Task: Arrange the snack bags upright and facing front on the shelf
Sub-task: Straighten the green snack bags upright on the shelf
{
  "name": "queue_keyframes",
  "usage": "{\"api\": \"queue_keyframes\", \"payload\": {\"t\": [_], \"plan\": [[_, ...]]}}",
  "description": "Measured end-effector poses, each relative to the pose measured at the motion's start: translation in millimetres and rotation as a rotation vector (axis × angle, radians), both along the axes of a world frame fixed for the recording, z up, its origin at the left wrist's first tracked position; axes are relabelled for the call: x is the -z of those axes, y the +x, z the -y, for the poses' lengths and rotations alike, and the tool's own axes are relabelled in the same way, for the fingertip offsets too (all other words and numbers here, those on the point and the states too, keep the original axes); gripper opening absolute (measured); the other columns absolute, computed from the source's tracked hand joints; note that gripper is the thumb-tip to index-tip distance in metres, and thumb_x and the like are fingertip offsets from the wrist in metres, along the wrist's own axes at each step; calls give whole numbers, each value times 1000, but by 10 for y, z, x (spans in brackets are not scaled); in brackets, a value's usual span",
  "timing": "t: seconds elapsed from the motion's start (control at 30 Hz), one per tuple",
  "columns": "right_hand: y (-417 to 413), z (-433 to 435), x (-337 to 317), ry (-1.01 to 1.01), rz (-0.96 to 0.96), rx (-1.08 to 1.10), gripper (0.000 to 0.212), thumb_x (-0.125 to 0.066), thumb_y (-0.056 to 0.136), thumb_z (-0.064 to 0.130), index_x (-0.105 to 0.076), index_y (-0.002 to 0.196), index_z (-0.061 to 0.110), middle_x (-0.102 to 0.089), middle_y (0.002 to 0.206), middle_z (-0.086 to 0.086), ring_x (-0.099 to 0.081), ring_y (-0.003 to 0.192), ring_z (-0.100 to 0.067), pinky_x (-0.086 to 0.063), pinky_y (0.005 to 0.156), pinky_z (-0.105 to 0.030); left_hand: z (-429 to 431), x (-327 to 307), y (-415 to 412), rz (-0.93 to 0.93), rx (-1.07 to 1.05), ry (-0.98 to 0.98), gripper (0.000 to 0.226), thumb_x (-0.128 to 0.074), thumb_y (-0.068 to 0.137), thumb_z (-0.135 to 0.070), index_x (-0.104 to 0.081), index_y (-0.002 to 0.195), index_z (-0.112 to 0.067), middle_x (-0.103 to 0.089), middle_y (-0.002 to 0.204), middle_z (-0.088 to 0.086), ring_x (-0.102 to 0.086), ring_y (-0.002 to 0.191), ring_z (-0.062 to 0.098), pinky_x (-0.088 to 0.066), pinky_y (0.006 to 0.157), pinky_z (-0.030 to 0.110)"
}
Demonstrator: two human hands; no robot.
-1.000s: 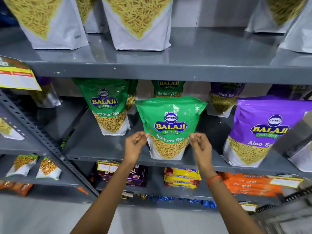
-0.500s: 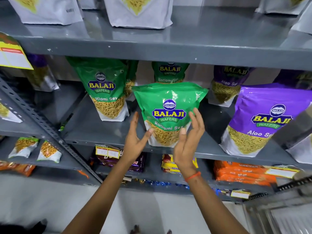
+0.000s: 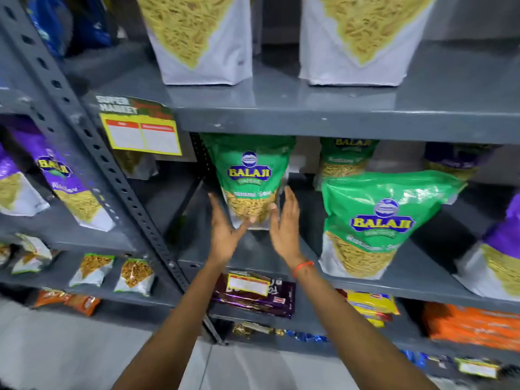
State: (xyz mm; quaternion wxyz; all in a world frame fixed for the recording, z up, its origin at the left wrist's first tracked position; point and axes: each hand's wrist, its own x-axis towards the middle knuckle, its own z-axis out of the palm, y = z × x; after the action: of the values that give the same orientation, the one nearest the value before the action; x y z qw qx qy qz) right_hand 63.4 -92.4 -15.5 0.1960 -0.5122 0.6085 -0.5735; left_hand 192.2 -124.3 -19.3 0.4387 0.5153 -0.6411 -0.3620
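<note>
Both my arms reached forward and up, close together. My left hand (image 3: 223, 235) and right hand (image 3: 284, 228) were spread flat, palms facing each other, fingers pointing up, an orange band (image 3: 303, 268) circling my right wrist.

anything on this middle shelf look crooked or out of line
Yes. The green bag between the hands sits far back and leans, while the other green bag stands at the shelf's front edge, so the two fronts do not line up.
</note>
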Motion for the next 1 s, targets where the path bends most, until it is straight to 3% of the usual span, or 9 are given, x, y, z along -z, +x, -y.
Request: {"api": "queue_keyframes", "payload": {"t": [0.13, 0.23, 0.37, 0.5, 0.6, 0.67, 0.8, 0.9, 1.0], "plan": [[-68, 308, 246, 136, 191, -155, 43, -43, 97, 18, -35, 139, 12, -45, 136, 2, -41, 129, -13, -28, 101, 0, 429, 134, 152, -48, 230, 173, 98, -76, 69, 3, -13, 145, -1, -28, 151, 12, -27, 140, 19, -35, 102, 15], [-126, 292, 344, 213, 254, -175, 41, -48, 95, 31, -41, 135, 26, -51, 132, 9, -47, 128, -13, -36, 104, -21, 591, 201, 195, -91, 245, 304, 65, -69, 73, 11, -36, 129, 8, -48, 137, 25, -47, 127, 38, -42, 92, 30], [-75, 57, 394, 236, 229, -192, 40, -49, 94, 30, -42, 133, 25, -49, 139, -2, -45, 130, -15, -36, 112, -36, 474, 331, 375, -91, 282, 324, 49, -66, 77, 8, -42, 120, 5, -54, 130, 21, -54, 117, 31, -45, 92, 35], [106, -332, 514, 220, 229, -200, 43, -52, 91, 33, -41, 132, 30, -50, 138, 0, -46, 129, -13, -38, 110, -35, 97, 528, 632, -76, 300, 298, 46, -72, 76, -3, -47, 114, -13, -60, 120, 3, -60, 106, 13, -50, 89, 23], [232, -546, 547, 215, 271, -190, 44, -53, 86, 40, -40, 128, 36, -52, 131, 7, -49, 121, 1, -43, 102, -20, -54, 558, 756, -42, 304, 282, 49, -73, 75, -7, -50, 118, -13, -62, 119, 1, -60, 106, 8, -49, 93, 25], [234, -584, 516, 223, 281, -195, 44, -53, 88, 38, -41, 130, 32, -52, 130, 8, -49, 118, 6, -43, 96, -10, -72, 463, 782, -62, 328, 322, 50, -73, 74, -3, -50, 118, -10, -62, 117, 1, -61, 104, 9, -51, 88, 20], [171, -578, 387, 145, 298, -95, 30, -48, 95, 27, -52, 124, 20, -59, 125, 0, -54, 115, -2, -46, 98, -20, -46, 200, 803, -148, 306, 371, 31, -67, 79, -1, -59, 101, -21, -68, 98, -14, -65, 83, -11, -51, 75, 8], [145, -504, 227, 38, 247, 42, 20, -52, 94, 17, -60, 112, 16, -65, 111, -1, -60, 103, -7, -50, 87, -15, -17, 22, 805, -377, 154, 369, 22, -56, 88, -6, -64, 92, -27, -72, 85, -14, -66, 83, 2, -53, 77, 16], [117, -388, 127, -6, 207, 116, 14, -53, 93, 11, -64, 102, 8, -68, 101, -8, -62, 92, -17, -50, 79, -20, -8, -107, 744, -465, 35, 294, 13, -55, 90, -5, -63, 94, -13, -73, 74, -9, -62, 82, 17, -53, 77, 23]]}}
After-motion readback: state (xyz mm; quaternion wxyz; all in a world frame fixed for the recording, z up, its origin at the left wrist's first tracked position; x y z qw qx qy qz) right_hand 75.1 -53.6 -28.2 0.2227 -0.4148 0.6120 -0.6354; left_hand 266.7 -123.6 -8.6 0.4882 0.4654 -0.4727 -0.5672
